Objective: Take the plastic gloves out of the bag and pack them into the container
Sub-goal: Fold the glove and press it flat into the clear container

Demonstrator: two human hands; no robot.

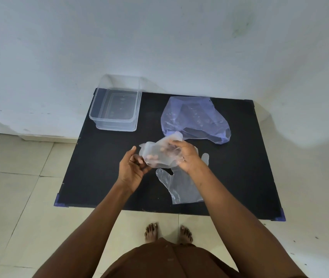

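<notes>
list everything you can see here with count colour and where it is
table: 1, black top, blue corner caps, against the wall
container: 1, clear, lidless, far left of table
bag: 1, translucent blue, far right of table
held glove: 1, clear, between both hands above the table
flat glove: 1, clear, lying on table under the right forearm
left hand: 1, gripping the held glove
right hand: 1, gripping the held glove
feet: 2, bare, on pale tiled floor

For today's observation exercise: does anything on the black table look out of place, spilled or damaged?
Nothing looks damaged or spilled. One glove lies loose and crumpled on the black table rather than in the clear container, which appears empty. Both hands, left and right, hold another glove.
</notes>
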